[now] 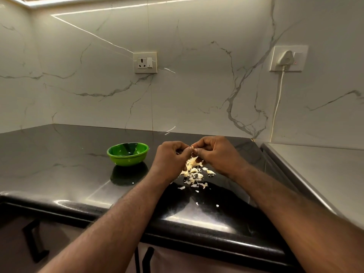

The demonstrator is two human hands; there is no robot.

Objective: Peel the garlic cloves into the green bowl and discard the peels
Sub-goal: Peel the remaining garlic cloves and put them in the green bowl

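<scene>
Two hands working a garlic clove over a heap of peels, centre of frame.

Black counter [59, 164] spans the lower half. Left hand [171, 156] and right hand [214, 152] meet fingertip to fingertip, fingers curled and pinched on the same small piece. Green bowl [126, 160] stands left of the hands, well apart; its inside is shadowed, contents unreadable. Peels [194, 172] lie scattered on the counter beneath the hands, partly covered by the left wrist. Garlic clove [192, 148] shows only as a pale speck; the fingers hide the rest.
</scene>
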